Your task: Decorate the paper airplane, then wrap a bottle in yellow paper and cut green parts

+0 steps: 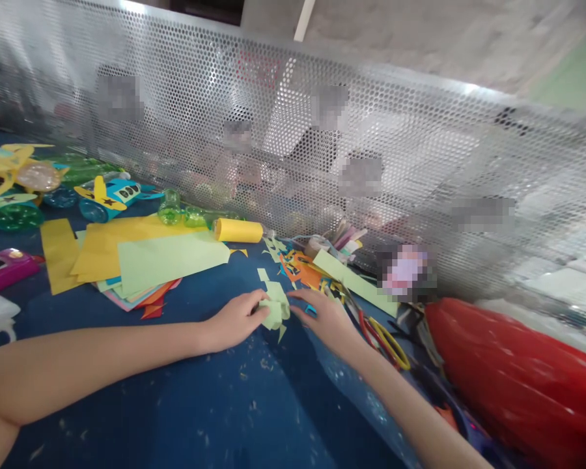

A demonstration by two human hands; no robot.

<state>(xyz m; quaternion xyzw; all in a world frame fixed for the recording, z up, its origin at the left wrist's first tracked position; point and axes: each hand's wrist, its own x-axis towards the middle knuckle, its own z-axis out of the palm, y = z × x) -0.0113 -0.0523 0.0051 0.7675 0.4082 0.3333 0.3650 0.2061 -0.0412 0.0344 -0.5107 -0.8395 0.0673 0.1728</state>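
Light green paper scraps lie bunched on the blue table between my two hands. My left hand is closed at their left edge, its thumb and forefinger on the paper. To their right, my right hand is open, fingers apart and pointing at the scraps. A small blue piece shows under its fingers. Just beyond are orange, blue and yellow paper offcuts. Scissors with red and yellow handles lie beside my right wrist.
Yellow and green paper sheets are stacked at left, near a yellow paper-wrapped bottle. Bottle planes stand farther left. A perforated metal panel borders the back, with people behind it. A red plastic bag bulges at right.
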